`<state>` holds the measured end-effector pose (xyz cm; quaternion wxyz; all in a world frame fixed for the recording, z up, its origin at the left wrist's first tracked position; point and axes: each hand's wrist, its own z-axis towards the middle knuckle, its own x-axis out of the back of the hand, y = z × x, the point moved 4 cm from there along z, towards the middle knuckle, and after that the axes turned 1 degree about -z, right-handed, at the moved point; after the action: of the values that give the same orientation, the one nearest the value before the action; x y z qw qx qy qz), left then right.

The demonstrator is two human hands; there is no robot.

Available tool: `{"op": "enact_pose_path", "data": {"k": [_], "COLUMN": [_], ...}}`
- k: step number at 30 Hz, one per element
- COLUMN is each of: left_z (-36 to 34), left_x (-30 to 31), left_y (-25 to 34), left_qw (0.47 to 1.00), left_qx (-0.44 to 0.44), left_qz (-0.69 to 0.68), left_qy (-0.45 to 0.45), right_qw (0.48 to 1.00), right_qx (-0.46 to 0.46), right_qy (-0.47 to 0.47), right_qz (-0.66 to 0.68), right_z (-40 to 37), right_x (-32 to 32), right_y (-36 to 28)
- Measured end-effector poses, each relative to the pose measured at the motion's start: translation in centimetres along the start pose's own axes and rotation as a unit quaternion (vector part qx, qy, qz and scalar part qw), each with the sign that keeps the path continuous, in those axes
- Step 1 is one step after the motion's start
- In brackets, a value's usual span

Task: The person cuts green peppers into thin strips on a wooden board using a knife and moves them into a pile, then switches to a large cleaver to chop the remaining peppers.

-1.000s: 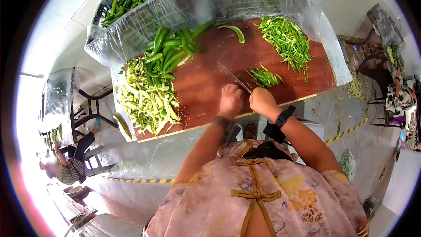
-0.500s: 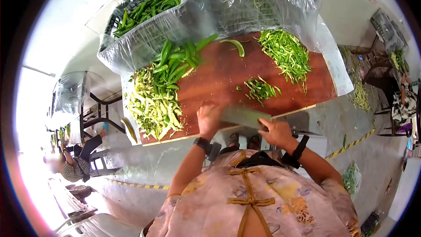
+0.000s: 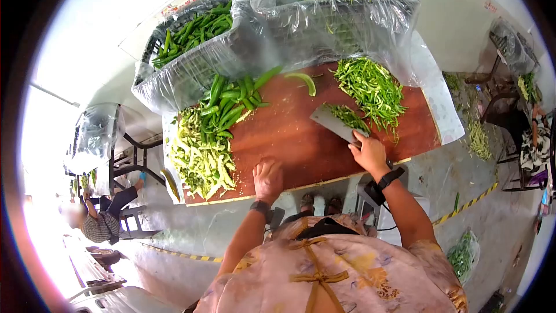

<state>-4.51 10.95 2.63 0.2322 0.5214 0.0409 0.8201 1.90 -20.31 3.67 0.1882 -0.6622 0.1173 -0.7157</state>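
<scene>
Your right hand (image 3: 369, 153) clamps flat steel cleaver (image 3: 329, 125), sliced green pepper strips (image 3: 348, 116) aboard.
Left hand (image 3: 268, 178) spread flat, empty; whole green peppers (image 3: 230, 104) beyond it uncut.

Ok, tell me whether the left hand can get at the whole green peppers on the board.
Probably yes: the left hand lies empty at the near edge of the board, with only bare wood between it and the whole green peppers.
</scene>
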Motion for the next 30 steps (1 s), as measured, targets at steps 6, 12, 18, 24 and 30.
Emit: {"op": "enact_pose_path", "data": {"k": [6, 12, 18, 24, 30], "left_z": [0.2, -0.3, 1.7, 12.3, 20.5], "left_x": [-0.4, -0.5, 0.1, -2.3, -8.3], "left_y": [-0.1, -0.5, -0.1, 1.7, 2.6], "left_qw": [0.999, 0.999, 0.998, 0.996, 0.975], "left_qx": [0.023, 0.032, 0.001, -0.066, -0.175], "left_qz": [0.01, -0.007, -0.028, -0.037, 0.027], "left_qy": [-0.021, -0.018, -0.054, -0.057, -0.133], "right_qw": [0.998, 0.992, 0.957, 0.96, 0.971], "right_qx": [-0.038, -0.054, -0.098, -0.116, -0.154], "right_qy": [0.044, 0.104, 0.083, -0.018, -0.093], "right_qz": [-0.017, 0.053, 0.26, 0.254, 0.157], "right_z": [4.9, 8.5, 10.9, 1.0, -7.0], "right_x": [3.5, 7.2, 6.3, 5.2, 5.4], "right_y": [2.6, 2.6, 4.7, 1.9, 1.0]}}
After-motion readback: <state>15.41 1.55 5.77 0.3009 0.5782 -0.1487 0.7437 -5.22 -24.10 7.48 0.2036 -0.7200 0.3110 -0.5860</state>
